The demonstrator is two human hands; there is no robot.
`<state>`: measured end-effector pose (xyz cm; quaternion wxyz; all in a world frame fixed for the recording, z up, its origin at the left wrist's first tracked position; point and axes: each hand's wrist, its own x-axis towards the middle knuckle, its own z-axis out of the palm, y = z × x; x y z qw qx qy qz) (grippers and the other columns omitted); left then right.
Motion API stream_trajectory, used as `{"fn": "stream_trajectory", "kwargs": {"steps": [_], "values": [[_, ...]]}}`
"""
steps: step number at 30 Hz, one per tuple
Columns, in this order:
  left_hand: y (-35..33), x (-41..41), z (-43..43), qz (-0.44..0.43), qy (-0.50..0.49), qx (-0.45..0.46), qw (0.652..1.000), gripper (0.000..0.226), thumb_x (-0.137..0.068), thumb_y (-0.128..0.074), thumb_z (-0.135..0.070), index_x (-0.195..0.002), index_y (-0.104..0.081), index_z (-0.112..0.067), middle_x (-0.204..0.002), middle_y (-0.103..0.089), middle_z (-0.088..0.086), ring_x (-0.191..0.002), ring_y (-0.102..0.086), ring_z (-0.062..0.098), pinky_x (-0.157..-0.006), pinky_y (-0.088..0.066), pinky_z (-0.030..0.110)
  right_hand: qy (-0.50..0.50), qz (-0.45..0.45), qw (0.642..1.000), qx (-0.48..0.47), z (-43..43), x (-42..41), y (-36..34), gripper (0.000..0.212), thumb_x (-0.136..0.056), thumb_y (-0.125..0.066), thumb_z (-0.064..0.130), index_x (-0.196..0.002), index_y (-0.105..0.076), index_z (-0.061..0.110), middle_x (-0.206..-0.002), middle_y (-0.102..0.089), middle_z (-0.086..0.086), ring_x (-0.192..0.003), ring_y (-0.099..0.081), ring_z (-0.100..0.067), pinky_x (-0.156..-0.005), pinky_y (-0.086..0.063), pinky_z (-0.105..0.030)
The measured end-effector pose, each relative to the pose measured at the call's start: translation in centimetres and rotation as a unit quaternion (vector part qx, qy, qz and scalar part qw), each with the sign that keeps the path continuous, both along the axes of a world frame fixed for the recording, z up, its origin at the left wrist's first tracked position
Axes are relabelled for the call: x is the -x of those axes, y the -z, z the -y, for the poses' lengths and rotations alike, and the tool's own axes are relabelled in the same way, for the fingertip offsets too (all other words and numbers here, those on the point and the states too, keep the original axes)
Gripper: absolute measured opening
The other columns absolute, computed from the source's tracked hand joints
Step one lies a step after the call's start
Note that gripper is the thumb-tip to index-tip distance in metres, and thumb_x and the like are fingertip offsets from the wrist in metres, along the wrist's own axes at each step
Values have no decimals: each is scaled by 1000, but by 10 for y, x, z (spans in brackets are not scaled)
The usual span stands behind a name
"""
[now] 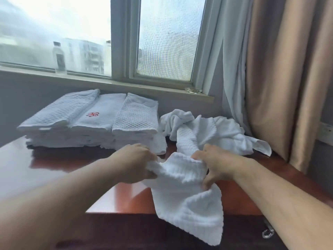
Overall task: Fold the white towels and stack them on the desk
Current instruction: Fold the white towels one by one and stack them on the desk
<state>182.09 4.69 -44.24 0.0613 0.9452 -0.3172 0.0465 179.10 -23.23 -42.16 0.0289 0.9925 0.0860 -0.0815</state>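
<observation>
A white waffle-weave towel point(187, 195) hangs bunched between both hands, its lower end draping over the front edge of the red-brown desk point(63, 168). My left hand point(135, 163) grips its left end. My right hand point(218, 165) grips its right end, thumb below the cloth. A stack of folded white towels point(93, 123) lies at the back left of the desk in three side-by-side piles, the middle one bearing a red emblem. A heap of unfolded white towels point(212, 130) lies at the back right, just beyond my right hand.
A window sill point(108, 83) runs behind the desk, with a clear water bottle point(59, 58) on it at left and a glass ashtray point(193, 90) at right. Beige and white curtains point(279, 78) hang at the right. A metal handle point(268, 231) shows on the desk's front.
</observation>
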Motion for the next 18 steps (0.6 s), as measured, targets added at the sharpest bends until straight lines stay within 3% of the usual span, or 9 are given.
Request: {"fn": "stream_trajectory", "kwargs": {"steps": [2,4,5,6,8,10,13,16,18], "values": [[11,4,2,-84,27,118,989,26,-84,-69,-55,-88,-61,-31,-96,-55,-12,-95,-52,7,-81,-44,29,-14,46,993,108,1,-8,2,127,-50,-92,61,-153,-19,46,-162,-10,-2,-148,-15,-27,-118,-29,-45],[26,9,13,-164,1,206,965,34,-81,-73,-57,-88,-54,-30,-88,-56,-13,-83,-56,8,-67,-42,26,-45,38,982,181,1,-14,9,132,-53,-88,67,-158,-12,42,-167,19,-2,-154,13,-30,-123,-8,-48],[34,11,20,-194,-24,222,955,45,-76,-76,-62,-99,-51,-32,-92,-57,-14,-84,-57,7,-66,-42,24,-65,31,975,210,1,-16,13,128,-55,-86,69,-159,-17,39,-167,18,-4,-154,17,-29,-124,-5,-47],[42,13,27,-227,-44,220,948,69,-68,-78,-67,-118,-46,-31,-104,-59,-13,-92,-58,7,-72,-45,23,-84,28,969,230,1,-19,17,122,-56,-84,70,-157,-25,34,-169,7,-4,-155,13,-27,-124,-6,-45],[58,14,40,-259,-63,180,947,121,-53,-79,-76,-150,-20,-34,-133,-56,-3,-120,-55,18,-98,-46,30,-95,32,969,224,0,-23,22,102,-54,-82,74,-139,-51,28,-151,-40,5,-148,-28,-23,-120,-28,-41],[69,15,52,-206,-65,130,968,133,-49,-77,-76,-155,-6,-40,-146,-49,-1,-133,-46,24,-110,-39,40,-68,44,980,183,-1,-21,23,76,-52,-80,75,-110,-61,30,-109,-62,14,-108,-61,-16,-96,-47,-35],[81,16,69,-140,-56,134,979,121,-52,-79,-70,-153,-19,-36,-135,-56,-9,-124,-51,18,-105,-43,39,-35,62,990,119,10,-18,33,63,-60,-78,70,-102,-55,30,-98,-67,11,-93,-65,-16,-73,-45,-30],[83,15,76,-127,-51,175,975,93,-60,-79,-61,-139,-35,-37,-113,-63,-14,-103,-63,17,-87,-54,36,-6,85,992,98,14,-14,40,57,-69,-74,64,-108,-53,27,-103,-68,8,-98,-65,-20,-75,-45,-32],[73,10,74,-26,-66,141,987,74,-74,-75,-43,-135,-35,-33,-112,-66,-6,-99,-65,24,-83,-54,41,13,162,979,121,6,-16,37,44,-81,-66,51,-110,-52,21,-102,-68,3,-96,-66,-25,-74,-39,-32]]}}
